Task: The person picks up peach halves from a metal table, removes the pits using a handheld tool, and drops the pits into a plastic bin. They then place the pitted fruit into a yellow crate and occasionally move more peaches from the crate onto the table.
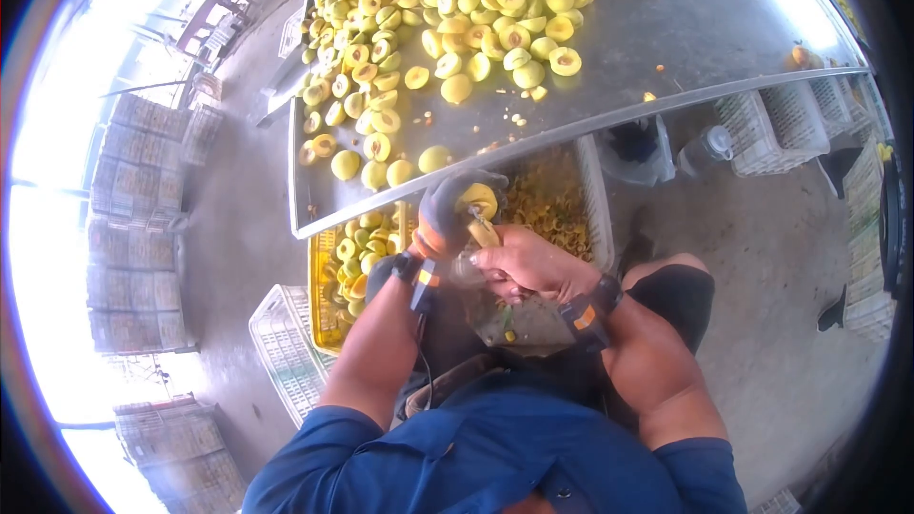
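Just past the table's near edge, my left hand, in a dark and orange glove, is closed around a yellow peach half. Close beside it, my bare right hand grips a small hand tool with a yellowish handle. The tool's metal end meets the fruit; its exact shape is too small to make out. Many halved peaches are heaped on the metal table, some showing brown centres. Below my left wrist, a yellow crate holds more halves.
Under the table edge, a pale crate contains brownish-yellow scraps. A white crate stands on the floor at left, with stacked crates farther off. A clear jug and white baskets sit below the table at right.
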### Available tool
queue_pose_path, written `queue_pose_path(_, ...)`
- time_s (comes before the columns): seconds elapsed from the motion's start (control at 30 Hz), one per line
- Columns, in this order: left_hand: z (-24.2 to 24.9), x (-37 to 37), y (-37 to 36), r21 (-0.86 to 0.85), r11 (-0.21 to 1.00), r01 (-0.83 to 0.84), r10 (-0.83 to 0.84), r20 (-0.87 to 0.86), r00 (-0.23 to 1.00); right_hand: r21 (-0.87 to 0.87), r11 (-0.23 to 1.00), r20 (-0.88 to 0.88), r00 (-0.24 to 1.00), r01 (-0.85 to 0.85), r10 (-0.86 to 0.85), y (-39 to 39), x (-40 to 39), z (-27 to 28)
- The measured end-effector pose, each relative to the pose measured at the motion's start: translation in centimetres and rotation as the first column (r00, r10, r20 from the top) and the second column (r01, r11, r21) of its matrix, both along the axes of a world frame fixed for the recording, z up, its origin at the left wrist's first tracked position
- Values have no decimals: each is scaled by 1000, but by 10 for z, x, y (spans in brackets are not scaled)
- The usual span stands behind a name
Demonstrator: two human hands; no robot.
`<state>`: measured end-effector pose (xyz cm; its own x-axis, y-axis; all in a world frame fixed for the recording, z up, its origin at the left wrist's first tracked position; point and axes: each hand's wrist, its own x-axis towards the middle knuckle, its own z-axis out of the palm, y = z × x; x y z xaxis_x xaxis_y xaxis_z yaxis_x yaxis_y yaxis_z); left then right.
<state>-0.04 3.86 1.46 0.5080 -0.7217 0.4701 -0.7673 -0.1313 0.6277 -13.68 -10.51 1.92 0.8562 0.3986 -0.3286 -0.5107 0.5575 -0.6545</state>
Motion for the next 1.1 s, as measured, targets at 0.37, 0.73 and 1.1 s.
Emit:
queue_pose_path(0.37, -68, 65, 68, 53, 963, -266, 265, -384, 884, -367, 920, 74, 990, 139, -120, 11, -4, -26)
queue_pose_path(0.73, -6, 58, 201, 542, 441, -715, 871, -65, 488, -654, 713, 235, 964, 253, -127, 14, 0, -36)
queue_pose_path(1.1, 22, 99, -20, 783, 482, -393, 438, 174, 882, -694, 640, 318, 938, 330, -139, 11, 11, -29)
